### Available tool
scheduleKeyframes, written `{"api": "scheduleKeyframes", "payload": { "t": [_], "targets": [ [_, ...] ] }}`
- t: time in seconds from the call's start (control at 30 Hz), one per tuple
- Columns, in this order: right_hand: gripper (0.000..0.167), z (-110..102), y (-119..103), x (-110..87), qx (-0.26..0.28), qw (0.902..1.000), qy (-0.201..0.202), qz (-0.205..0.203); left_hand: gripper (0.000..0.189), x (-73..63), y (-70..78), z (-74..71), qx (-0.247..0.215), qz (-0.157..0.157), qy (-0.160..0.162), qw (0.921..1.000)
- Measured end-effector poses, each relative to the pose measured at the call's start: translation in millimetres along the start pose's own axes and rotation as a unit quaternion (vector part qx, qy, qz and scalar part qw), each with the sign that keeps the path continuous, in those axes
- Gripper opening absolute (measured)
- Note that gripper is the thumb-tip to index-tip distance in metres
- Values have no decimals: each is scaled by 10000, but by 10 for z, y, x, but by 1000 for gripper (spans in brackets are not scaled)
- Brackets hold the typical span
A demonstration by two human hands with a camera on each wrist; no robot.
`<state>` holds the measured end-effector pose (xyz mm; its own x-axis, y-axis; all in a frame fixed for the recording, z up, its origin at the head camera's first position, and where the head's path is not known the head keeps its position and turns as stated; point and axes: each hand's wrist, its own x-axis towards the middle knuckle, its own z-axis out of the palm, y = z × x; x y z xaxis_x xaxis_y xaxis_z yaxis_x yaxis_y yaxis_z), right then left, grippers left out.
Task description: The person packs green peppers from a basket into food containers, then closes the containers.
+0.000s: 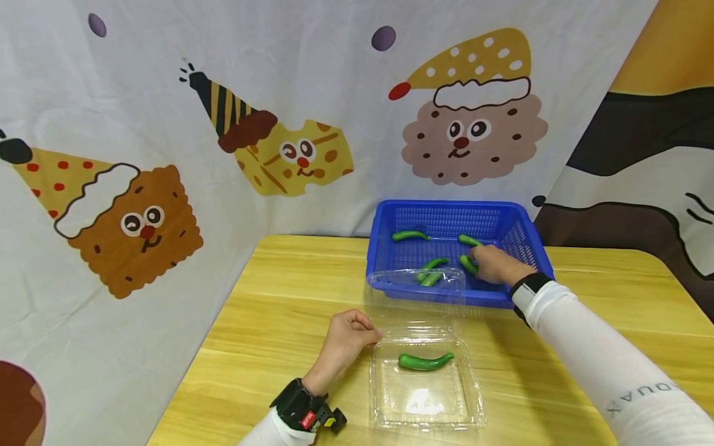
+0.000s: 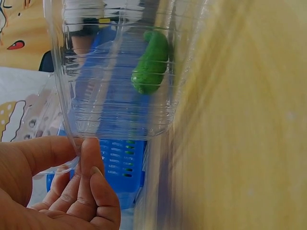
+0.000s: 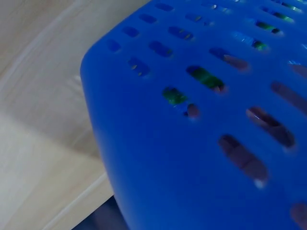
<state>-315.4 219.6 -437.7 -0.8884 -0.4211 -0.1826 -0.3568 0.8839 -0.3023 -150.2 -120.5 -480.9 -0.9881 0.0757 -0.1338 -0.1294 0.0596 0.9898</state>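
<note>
My left hand (image 1: 347, 341) pinches the hinge-side edge of a clear plastic clamshell box (image 1: 385, 402) between thumb and forefinger. One green chili pepper (image 1: 426, 362) lies in the box's base, and the raised lid (image 1: 413, 310) overlaps the front of a blue plastic basket (image 1: 385, 217). Inside that basket, my right hand (image 1: 496, 265) reaches down with bent fingers right at a green pepper (image 1: 467, 264); I cannot tell whether they grip it. Another pepper (image 1: 470, 240) lies just beyond the fingertips. In the right wrist view, the basket wall (image 3: 158, 158) hides most of this hand.
More green peppers lie in the basket, one at the back left (image 1: 409, 235) and two near the front (image 1: 432, 266), partly seen through the lid. Everything stands on a wooden table (image 1: 279, 297). Behind it hangs a printed cloth (image 1: 312, 62) with cartoon figures.
</note>
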Motion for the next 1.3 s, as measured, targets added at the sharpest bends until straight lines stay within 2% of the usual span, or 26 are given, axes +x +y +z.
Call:
{"api": "scheduleKeyframes", "payload": {
  "t": [0.2, 0.43, 0.57, 0.77, 0.93, 1.3],
  "targets": [
    [4, -56, 16, -28, 159, 9995, 229, -177, 19, 6, -8, 8, 30, 11, 3, 10000],
    [33, -130, -2, -87, 314, 9982, 462, -241, 20, -3, -11, 0, 30, -3, 8, 10000],
    [40, -220, -70, -179, 541, 9958, 640, -375, 20, -11, -11, 2, 15, -6, -9, 10000],
    [34, -365, -151, -309, 713, 9919, 898, -547, 19, 10, -25, 5, 68, 62, -3, 10000],
    [36, -451, -167, -407, 794, 9890, 1131, -530, 18, 11, -19, 7, 146, 93, -7, 9999],
    [35, -527, -250, -650, 931, 9805, 1611, -632, 18, 9, -25, 12, 146, 75, 1, 9999]
  ]
}}
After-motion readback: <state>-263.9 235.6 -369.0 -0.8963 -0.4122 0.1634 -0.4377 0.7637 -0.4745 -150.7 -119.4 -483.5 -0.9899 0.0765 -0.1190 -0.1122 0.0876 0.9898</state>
